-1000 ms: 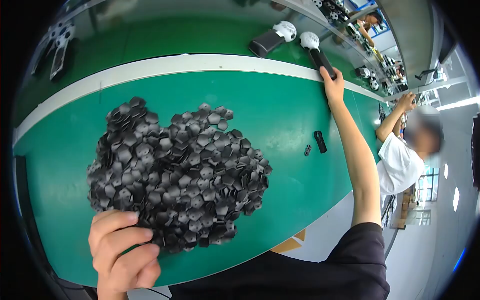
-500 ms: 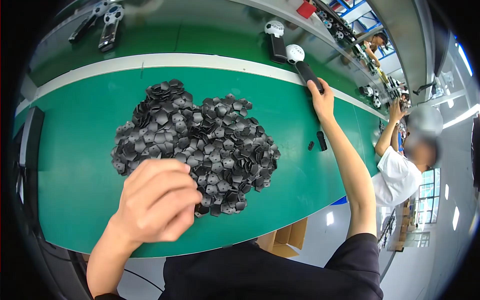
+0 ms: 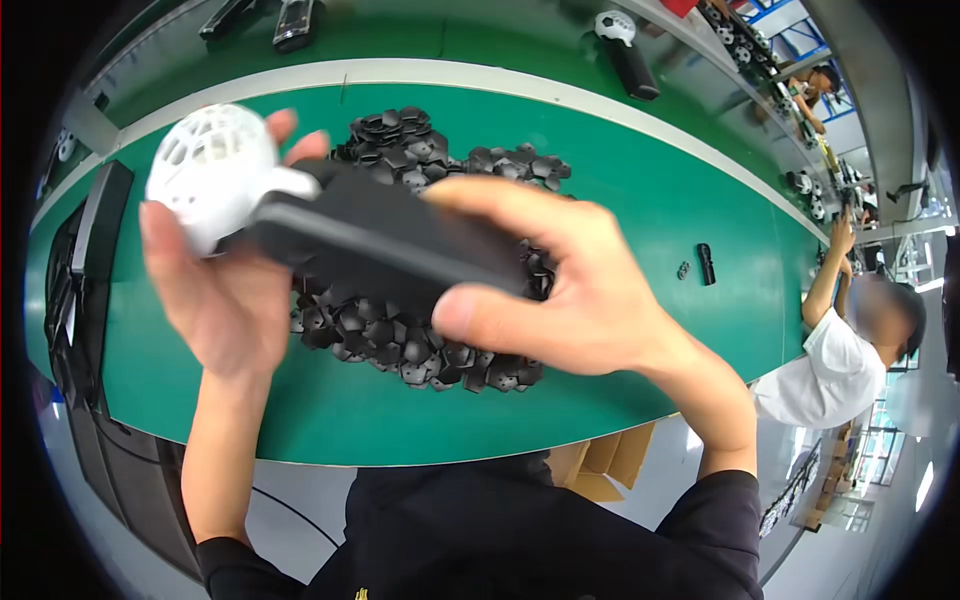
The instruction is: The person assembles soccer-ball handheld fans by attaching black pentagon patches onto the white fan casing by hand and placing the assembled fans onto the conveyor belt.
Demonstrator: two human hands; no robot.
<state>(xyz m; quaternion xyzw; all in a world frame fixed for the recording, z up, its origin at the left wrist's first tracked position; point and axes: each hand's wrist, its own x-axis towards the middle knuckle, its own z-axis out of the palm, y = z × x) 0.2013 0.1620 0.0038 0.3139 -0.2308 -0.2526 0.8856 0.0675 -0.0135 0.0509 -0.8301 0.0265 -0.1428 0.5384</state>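
Note:
A device with a white slotted ball head (image 3: 212, 165) and a long black handle (image 3: 385, 240) is held tilted above the table, slightly blurred. My right hand (image 3: 575, 280) grips the far end of the handle, thumb below and fingers above. Cupped around the ball head is my left hand (image 3: 235, 310), its thumb on the left side and fingertips showing behind. Beneath the device lies a large heap of small black pentagonal pieces (image 3: 400, 345), partly hidden by the device and my right hand.
On the green table (image 3: 640, 380), a short black cylindrical part (image 3: 707, 264) lies beside small dark pieces (image 3: 684, 270). Another ball-headed device (image 3: 627, 65) rests beyond the white ledge (image 3: 480, 78). A black case (image 3: 100, 220) stands at left; a person (image 3: 835, 365) works at right.
My right hand has brought a ball-headed device from the far right ledge to above the heap. My left hand has risen from the heap to the ball head. The view has shifted.

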